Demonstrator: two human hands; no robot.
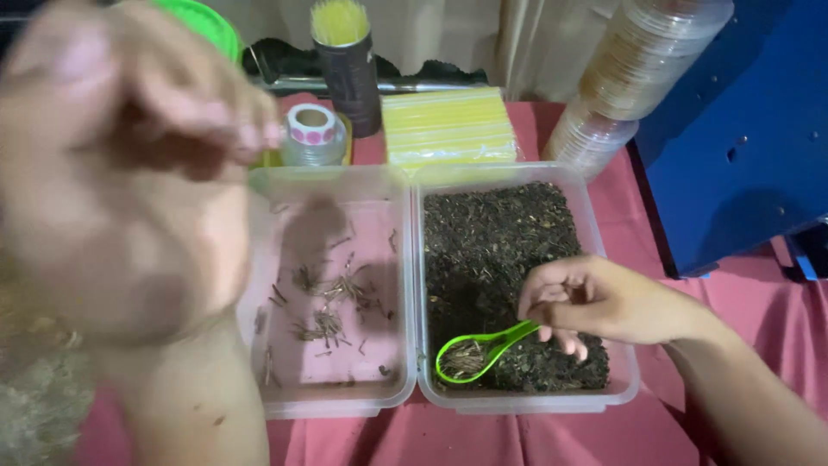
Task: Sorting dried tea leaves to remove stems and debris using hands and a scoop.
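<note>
1. A red cloth (517, 436) covers the table; two clear plastic trays sit side by side at its centre, with a blue cabinet (733, 129) at 2 o'clock.
2. Your right hand (595, 302), at 4 o'clock, has fingers curled shut around the handle of a green spoon (479, 352), whose bowl holds small stalks and rests in the right tray (617, 393) of dark dried leaves.
3. Your left hand (121, 164), blurred and raised at 10 o'clock, shows pinched fingertips; whether it holds anything cannot be told.
4. The left tray (332, 406) holds scattered stalks.
5. At 12 o'clock stand a roll of pink stickers (312, 125), a dark cup of yellow sticks (345, 60), yellow straws (448, 125) and stacked clear lids (638, 60).
</note>
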